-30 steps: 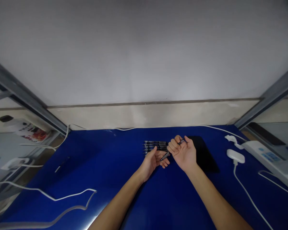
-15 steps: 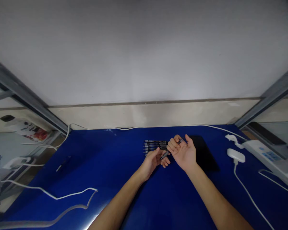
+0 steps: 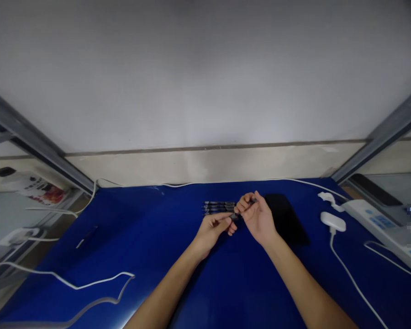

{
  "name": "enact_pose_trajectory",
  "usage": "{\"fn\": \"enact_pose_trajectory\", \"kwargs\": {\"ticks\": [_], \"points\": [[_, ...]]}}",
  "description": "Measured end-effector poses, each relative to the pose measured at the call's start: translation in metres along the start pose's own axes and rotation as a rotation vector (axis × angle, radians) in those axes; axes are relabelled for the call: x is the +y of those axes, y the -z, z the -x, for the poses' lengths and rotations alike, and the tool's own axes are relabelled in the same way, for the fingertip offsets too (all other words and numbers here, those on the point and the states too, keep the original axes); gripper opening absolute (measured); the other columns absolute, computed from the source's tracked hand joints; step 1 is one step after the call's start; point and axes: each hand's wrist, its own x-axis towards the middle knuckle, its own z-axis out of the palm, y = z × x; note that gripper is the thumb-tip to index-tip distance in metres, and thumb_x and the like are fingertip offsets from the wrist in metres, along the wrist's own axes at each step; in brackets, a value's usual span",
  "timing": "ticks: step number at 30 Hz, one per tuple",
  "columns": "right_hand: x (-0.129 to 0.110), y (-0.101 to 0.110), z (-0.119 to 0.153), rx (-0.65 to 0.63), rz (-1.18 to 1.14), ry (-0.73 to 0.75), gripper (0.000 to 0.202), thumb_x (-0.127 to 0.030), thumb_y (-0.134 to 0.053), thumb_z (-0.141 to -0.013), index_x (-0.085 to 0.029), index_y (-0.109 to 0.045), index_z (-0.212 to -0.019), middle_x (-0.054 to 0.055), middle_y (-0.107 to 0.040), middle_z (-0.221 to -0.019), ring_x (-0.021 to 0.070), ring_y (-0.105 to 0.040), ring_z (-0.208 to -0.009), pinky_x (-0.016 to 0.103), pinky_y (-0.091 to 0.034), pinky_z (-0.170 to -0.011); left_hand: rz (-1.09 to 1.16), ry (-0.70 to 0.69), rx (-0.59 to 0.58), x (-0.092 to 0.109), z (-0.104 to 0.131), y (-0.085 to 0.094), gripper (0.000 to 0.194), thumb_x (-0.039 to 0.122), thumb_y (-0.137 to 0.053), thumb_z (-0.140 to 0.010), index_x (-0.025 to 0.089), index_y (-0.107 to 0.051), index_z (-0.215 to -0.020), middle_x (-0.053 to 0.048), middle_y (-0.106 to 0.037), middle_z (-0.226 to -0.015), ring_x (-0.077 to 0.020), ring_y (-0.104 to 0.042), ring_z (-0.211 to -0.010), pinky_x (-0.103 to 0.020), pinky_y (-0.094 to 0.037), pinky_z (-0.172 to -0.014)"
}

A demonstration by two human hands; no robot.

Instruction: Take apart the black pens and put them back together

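A dark pen [image 3: 234, 216] is held at a slant between my two hands, above the blue tabletop [image 3: 150, 237]. My left hand [image 3: 215, 227] pinches its lower end between thumb and fingers. Curled around the upper end are the fingers of my right hand [image 3: 256, 218], palm turned up. Behind my left hand several black pens [image 3: 217, 205] lie side by side in a row, partly hidden by the hands. To the right of my right hand is a flat black pad [image 3: 287, 219] on the table.
Another pen [image 3: 86, 237] lies alone at the left. White cables [image 3: 89, 284] cross the left side. At the right are a white earbud case [image 3: 333, 221] on a cable and a white power strip [image 3: 387, 228]. A bottle [image 3: 34, 186] lies beyond the left frame post.
My left thumb and fingers have closed on the pen's lower end, where they were looser before. My right hand still grips its upper end. The view has shifted slightly.
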Motion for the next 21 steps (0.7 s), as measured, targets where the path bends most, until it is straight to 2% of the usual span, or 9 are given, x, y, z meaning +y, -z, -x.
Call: {"fn": "enact_pose_trajectory", "kwargs": {"ticks": [2,5,9,12,17,19,21], "points": [[0.003,0.003,-0.001,0.05,0.185,0.093,0.033,-0.045,-0.055,-0.092,-0.019,-0.061,-0.072,0.003,-0.058,-0.074,0.0161,-0.056,-0.07,0.032,-0.048,-0.071,0.001,-0.047,0.088,0.01,-0.001,0.007,0.036,0.038,-0.072,-0.081,0.009,-0.073,-0.103,-0.008,-0.068,-0.074,-0.0135,-0.058,-0.065,-0.029,-0.045,-0.067],[0.008,0.008,0.0,0.091,0.544,0.152,0.035,-0.045,-0.059,-0.091,-0.018,-0.063,-0.068,0.002,-0.059,-0.067,0.0144,-0.053,-0.062,0.029,-0.044,-0.063,0.048,-0.151,0.263,0.022,-0.004,0.023,0.032,0.034,-0.076,-0.077,0.012,-0.073,-0.101,-0.003,-0.066,-0.069,-0.0108,-0.056,-0.063,-0.026,-0.046,-0.067],[0.019,0.005,0.007,-0.108,0.804,0.051,0.039,-0.044,-0.058,-0.092,-0.018,-0.064,-0.063,0.0,-0.055,-0.057,0.0123,-0.048,-0.053,0.026,-0.037,-0.054,0.175,-0.249,0.385,0.025,-0.01,0.035,0.031,0.038,-0.077,-0.076,0.014,-0.073,-0.095,0.001,-0.058,-0.062,-0.0072,-0.053,-0.061,-0.021,-0.045,-0.066],[0.031,-0.002,0.015,-0.23,0.919,0.027,0.038,-0.044,-0.056,-0.093,-0.018,-0.067,-0.066,0.0,-0.057,-0.058,0.0129,-0.051,-0.054,0.026,-0.037,-0.054,0.232,-0.207,0.379,0.02,-0.01,0.031,0.034,0.042,-0.077,-0.075,0.016,-0.072,-0.096,0.001,-0.058,-0.067,-0.0073,-0.053,-0.062,-0.02,-0.045,-0.064],[0.043,-0.009,0.022,-0.381,1.046,-0.066,0.035,-0.04,-0.055,-0.094,-0.018,-0.07,-0.071,0.001,-0.061,-0.059,0.0127,-0.053,-0.053,0.026,-0.037,-0.053,0.16,-0.116,0.269,0.017,-0.007,0.021,0.035,0.049,-0.07,-0.08,0.015,-0.069,-0.092,0.001,-0.054,-0.07,-0.0089,-0.05,-0.062,-0.021,-0.041,-0.059],[0.041,-0.008,0.022,-0.385,1.123,-0.024,0.036,-0.038,-0.054,-0.095,-0.018,-0.069,-0.068,0.0,-0.061,-0.058,0.0124,-0.051,-0.052,0.026,-0.035,-0.053,0.136,-0.144,0.272,0.02,-0.008,0.026,0.036,0.049,-0.067,-0.083,0.015,-0.069,-0.094,0.001,-0.051,-0.069,-0.0094,-0.049,-0.063,-0.022,-0.04,-0.06],[0.035,-0.005,0.018,-0.364,1.21,0.093,0.035,-0.036,-0.055,-0.094,-0.02,-0.067,-0.066,-0.001,-0.06,-0.058,0.0127,-0.05,-0.053,0.027,-0.034,-0.053,0.07,-0.205,0.338,0.023,-0.01,0.037,0.039,0.051,-0.064,-0.085,0.015,-0.07,-0.098,0.0,-0.051,-0.07,-0.0098,-0.049,-0.064,-0.023,-0.04,-0.062]]}}
